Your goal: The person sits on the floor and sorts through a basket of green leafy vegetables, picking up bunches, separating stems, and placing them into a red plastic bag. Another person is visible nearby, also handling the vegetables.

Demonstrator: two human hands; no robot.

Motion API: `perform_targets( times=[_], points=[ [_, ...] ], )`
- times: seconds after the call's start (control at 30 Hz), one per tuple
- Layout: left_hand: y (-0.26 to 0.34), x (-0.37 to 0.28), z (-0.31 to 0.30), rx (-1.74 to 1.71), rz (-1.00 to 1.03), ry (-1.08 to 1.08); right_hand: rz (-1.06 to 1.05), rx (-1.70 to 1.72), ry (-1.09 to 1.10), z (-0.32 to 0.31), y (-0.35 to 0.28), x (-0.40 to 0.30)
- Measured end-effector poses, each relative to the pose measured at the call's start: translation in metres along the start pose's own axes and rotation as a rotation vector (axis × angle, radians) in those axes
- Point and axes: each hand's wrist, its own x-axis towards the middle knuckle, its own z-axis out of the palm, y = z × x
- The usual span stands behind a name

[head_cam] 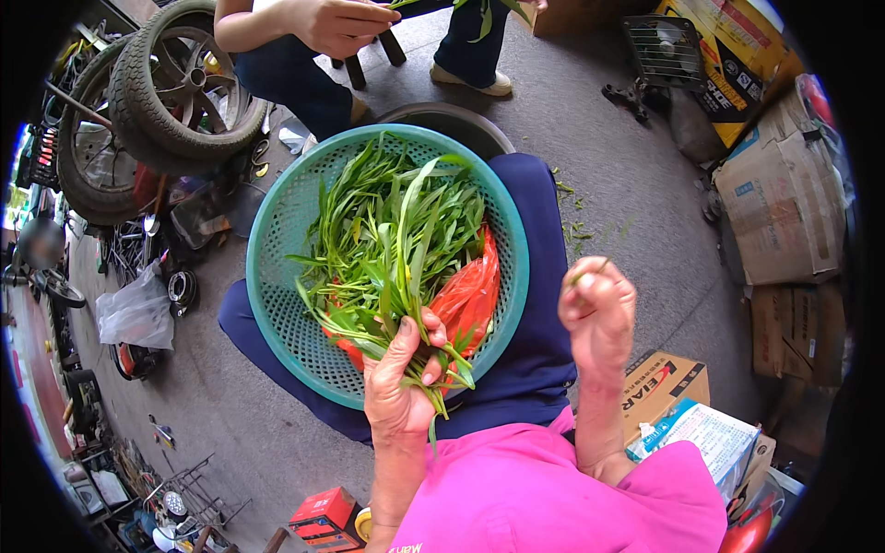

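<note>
A green plastic colander basket (276, 345) rests on my lap, holding a heap of long-leaved greens, probably water spinach (373, 228). Inside it, a red plastic bag (470, 290) lies at the right, partly under the leaves. My left hand (404, 383) grips a bunch of leafy stems over the basket's near edge, the cut ends pointing toward me. Raised to the right of the basket, my right hand (598, 304) pinches a short piece of green stem between thumb and fingers. Beyond the basket, a wide metal basin (477, 128) stands on the floor, mostly hidden.
Another person's hand (339, 24) holds greens at the top, with their shoe (477, 79) beyond the basin. Motorcycle wheels (187, 83) lean at upper left. Cardboard boxes (781, 200) stack at right; a smaller carton (667, 387) stands near my right arm. Green scraps (574, 231) lie on the floor.
</note>
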Motion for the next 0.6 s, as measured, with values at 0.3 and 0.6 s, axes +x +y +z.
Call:
perform_targets(
  times=[0.3,0.6],
  points=[
    [-0.026,-0.006,0.022,0.387,-0.033,0.003,-0.500,-0.578,-0.359,0.029,-0.015,-0.006],
    [-0.022,-0.009,0.032,0.346,0.021,0.088,-0.356,-0.600,-0.439,0.023,0.011,0.008]
  ],
)
